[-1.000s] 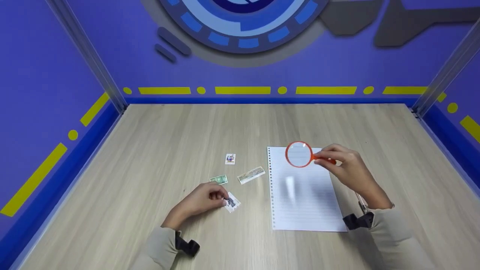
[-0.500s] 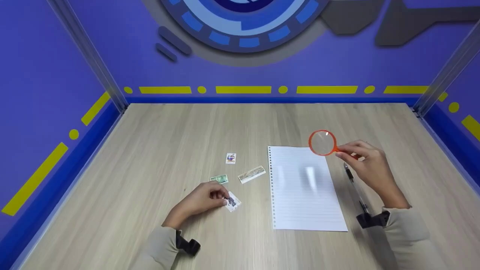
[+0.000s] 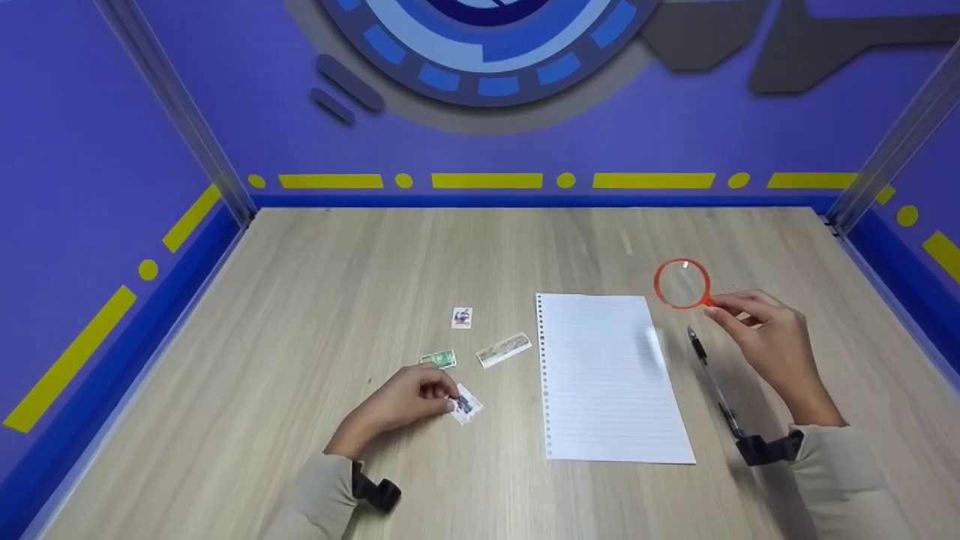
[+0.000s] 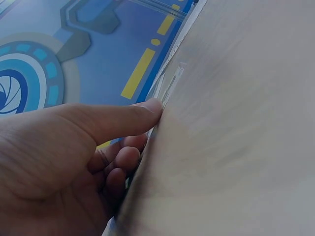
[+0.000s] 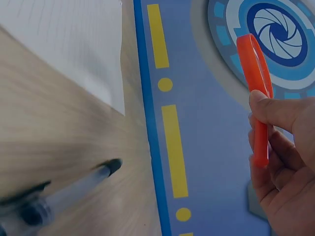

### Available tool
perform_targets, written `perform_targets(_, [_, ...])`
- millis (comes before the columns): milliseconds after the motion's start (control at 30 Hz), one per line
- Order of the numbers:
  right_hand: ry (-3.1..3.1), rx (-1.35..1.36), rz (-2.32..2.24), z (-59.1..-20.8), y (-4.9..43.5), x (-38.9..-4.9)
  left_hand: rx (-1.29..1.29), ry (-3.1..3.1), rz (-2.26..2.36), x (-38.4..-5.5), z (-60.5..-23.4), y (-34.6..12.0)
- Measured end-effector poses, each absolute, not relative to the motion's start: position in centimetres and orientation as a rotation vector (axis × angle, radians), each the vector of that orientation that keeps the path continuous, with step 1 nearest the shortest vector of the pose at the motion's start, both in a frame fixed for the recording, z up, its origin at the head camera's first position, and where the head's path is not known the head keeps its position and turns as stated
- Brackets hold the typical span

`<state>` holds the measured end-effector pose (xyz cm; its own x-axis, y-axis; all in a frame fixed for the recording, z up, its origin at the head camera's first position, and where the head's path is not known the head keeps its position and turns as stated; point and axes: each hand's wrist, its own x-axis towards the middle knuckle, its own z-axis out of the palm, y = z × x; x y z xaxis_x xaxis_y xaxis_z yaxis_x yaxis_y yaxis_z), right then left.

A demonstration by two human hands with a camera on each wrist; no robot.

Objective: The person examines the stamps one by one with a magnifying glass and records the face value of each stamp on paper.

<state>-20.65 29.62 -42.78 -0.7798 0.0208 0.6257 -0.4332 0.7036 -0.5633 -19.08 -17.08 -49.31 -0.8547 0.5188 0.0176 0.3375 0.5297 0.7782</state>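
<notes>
Right hand [image 3: 772,345] grips the orange magnifier [image 3: 682,283] above the table [image 3: 360,285], toward its far right corner.
Left hand [image 3: 409,397] pinches 1 stamp [image 3: 468,406], beyond the paper's [image 3: 607,382] left edge; the step seems putting magnifier aside, next calls for gentle lowering.

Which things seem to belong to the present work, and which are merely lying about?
Likely in the work:
magnifying glass, in right hand
small picture, at left hand

Seemingly lying about:
green picture
long picture
farthest picture
lined paper
pen
</notes>
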Motion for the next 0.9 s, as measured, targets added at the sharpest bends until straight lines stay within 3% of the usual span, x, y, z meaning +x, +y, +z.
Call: perform_targets(900, [-2.535,-0.128,0.898,-45.5,36.2,-19.5,0.713,2.565,1.208,-19.1,-49.2,-17.0])
